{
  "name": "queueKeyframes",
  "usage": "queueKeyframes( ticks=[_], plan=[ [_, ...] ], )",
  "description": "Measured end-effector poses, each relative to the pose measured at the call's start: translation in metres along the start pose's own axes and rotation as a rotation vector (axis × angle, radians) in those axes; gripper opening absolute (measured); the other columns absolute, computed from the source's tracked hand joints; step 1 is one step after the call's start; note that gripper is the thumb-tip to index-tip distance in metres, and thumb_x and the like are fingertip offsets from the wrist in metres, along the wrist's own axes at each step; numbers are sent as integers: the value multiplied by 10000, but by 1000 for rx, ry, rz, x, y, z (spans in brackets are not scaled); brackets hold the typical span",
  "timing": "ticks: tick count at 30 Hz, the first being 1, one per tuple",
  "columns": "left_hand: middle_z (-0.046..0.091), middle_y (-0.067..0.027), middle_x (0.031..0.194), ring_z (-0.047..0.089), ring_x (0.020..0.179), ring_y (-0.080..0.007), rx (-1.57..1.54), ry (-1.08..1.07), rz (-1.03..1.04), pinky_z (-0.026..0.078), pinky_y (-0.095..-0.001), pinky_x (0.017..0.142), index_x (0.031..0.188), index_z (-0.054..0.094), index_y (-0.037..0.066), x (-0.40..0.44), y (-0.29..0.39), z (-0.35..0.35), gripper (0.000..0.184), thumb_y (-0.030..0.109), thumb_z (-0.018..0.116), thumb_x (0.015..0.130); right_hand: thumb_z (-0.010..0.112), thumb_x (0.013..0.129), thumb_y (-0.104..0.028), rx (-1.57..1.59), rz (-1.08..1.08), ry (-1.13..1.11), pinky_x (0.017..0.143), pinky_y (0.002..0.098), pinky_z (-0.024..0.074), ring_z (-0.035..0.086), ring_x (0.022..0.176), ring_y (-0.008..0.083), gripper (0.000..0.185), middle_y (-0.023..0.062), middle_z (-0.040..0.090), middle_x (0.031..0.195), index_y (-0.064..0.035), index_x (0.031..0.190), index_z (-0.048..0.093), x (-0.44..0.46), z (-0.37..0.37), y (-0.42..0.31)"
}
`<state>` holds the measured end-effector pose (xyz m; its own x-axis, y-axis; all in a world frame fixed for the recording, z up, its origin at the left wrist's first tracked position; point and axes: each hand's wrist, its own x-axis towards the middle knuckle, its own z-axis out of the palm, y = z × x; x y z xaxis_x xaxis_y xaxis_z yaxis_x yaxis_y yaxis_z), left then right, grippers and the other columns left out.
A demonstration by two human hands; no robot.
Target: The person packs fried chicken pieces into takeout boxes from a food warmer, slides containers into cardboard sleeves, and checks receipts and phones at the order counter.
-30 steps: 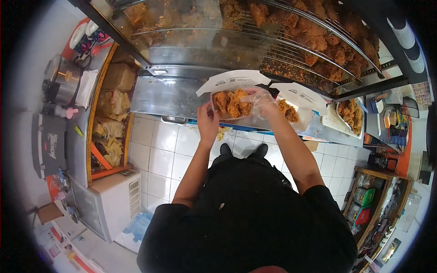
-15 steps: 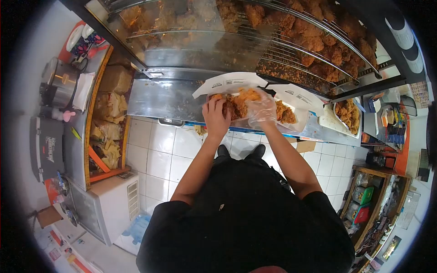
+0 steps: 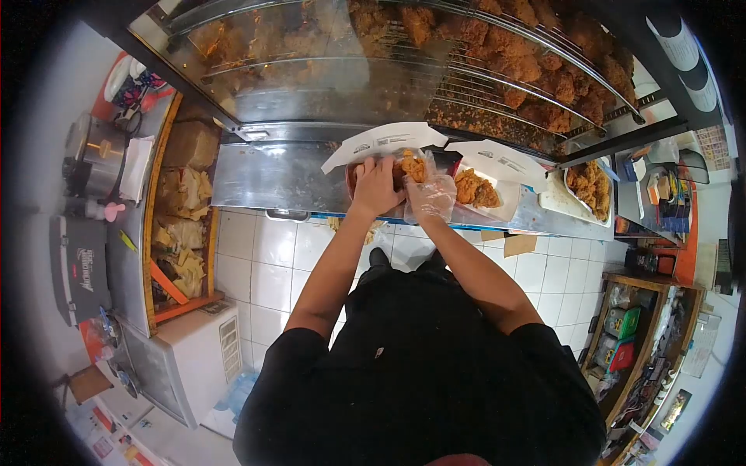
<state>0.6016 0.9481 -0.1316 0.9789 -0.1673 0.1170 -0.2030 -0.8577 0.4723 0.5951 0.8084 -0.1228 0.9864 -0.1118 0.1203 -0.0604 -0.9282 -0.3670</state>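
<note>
My left hand (image 3: 376, 187), bare, reaches into the left paper box (image 3: 386, 137). Its fingers are bent over the fried chicken in there and hide most of it. A clear plastic glove covers my right hand (image 3: 432, 199), which grips a piece of fried chicken (image 3: 413, 166) at the right side of the same box. Beside it, a second open box (image 3: 509, 196) holds more fried chicken (image 3: 475, 189). Both lids stand raised towards the display cabinet.
A glass-fronted cabinet (image 3: 303, 93) with fried chicken on wire racks stands behind the metal counter (image 3: 268, 167). To the right is a white tray (image 3: 556, 196) of chicken pieces. A wooden-edged shelf unit (image 3: 208, 248) stands at the left; tiled floor lies below.
My right hand has moved left, away from the second box and closer to my left hand. The chicken in the second box is now less covered. The view has shifted slightly.
</note>
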Motion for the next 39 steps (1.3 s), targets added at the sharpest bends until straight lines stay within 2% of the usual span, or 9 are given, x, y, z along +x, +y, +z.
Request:
queueKeyframes(
  ticks=[10, 13, 19, 21, 26, 28, 32, 34, 39],
  plan=[
    [597, -138, 1148, 402, 1160, -352, 114, -257, 40, 288, -450, 946, 1223, 421, 88, 34, -4, 1, 755, 258, 806, 597, 693, 749, -267, 227, -126, 163, 905, 440, 434, 515, 1049, 332, 594, 161, 530, 1109, -154, 1304, 515, -4, 9, 15],
    [600, -139, 1136, 403, 1151, -349, -54, -300, -46, 285, -442, 947, 1213, 436, 105, 36, 3, -15, 759, 226, 816, 567, 694, 744, -264, 246, -120, 196, 895, 431, 441, 525, 1024, 323, 576, 154, 545, 1068, -163, 1289, 537, -4, 7, 15],
    [593, -132, 1114, 405, 1139, -332, -141, -135, -80, 283, -455, 956, 1211, 456, 119, 17, 7, -16, 744, 221, 811, 566, 663, 737, -201, 83, -98, 96, 745, 453, 481, 583, 859, 313, 544, 132, 589, 974, -172, 1270, 558, 1, 1, 14],
    [599, -106, 1097, 408, 1136, -317, 38, 158, -10, 286, -474, 964, 1184, 511, 114, 10, 9, -15, 657, 217, 792, 599, 651, 733, -183, 50, -98, 149, 723, 455, 484, 587, 835, 315, 523, 127, 598, 975, -171, 1249, 571, 5, 16, 17],
    [614, -23, 1085, 426, 1118, -287, 49, 227, 43, 294, -468, 966, 1039, 630, 117, 1, 5, -8, 419, 176, 760, 645, 618, 735, -169, 86, -193, 141, 710, 446, 492, 588, 812, 322, 489, 115, 615, 1020, -163, 1222, 574, 10, 16, 15],
    [616, 3, 1092, 434, 1108, -280, 29, 251, 44, 297, -458, 962, 985, 660, 121, 2, 4, -6, 346, 160, 752, 653, 571, 793, -143, -100, -255, 126, 615, 453, 483, 598, 737, 309, 325, 107, 597, 833, -168, 1117, 552, 17, 10, 13],
    [639, 8, 1078, 446, 1089, -270, 63, 240, -7, 292, -442, 958, 977, 668, 129, 1, 5, -10, 327, 161, 747, 661, 565, 795, -129, -13, -322, 185, 647, 450, 502, 609, 770, 311, 236, 100, 603, 862, -135, 1030, 544, 28, 0, 7],
    [646, 3, 1071, 446, 1087, -271, 76, 220, -20, 290, -439, 957, 977, 669, 131, 2, 6, -9, 323, 164, 744, 665, 590, 757, -201, -130, -288, -86, 760, 441, 492, 593, 895, 314, 386, 94, 615, 1088, -127, 1136, 576, 33, 8, 5],
    [652, -9, 1075, 439, 1101, -282, 121, 205, -14, 289, -433, 963, 984, 677, 129, 0, 3, -5, 313, 175, 735, 680, 566, 799, -188, -86, -378, -135, 731, 442, 514, 627, 855, 323, 230, 111, 625, 993, -101, 1010, 597, 47, -2, 3]
  ],
)
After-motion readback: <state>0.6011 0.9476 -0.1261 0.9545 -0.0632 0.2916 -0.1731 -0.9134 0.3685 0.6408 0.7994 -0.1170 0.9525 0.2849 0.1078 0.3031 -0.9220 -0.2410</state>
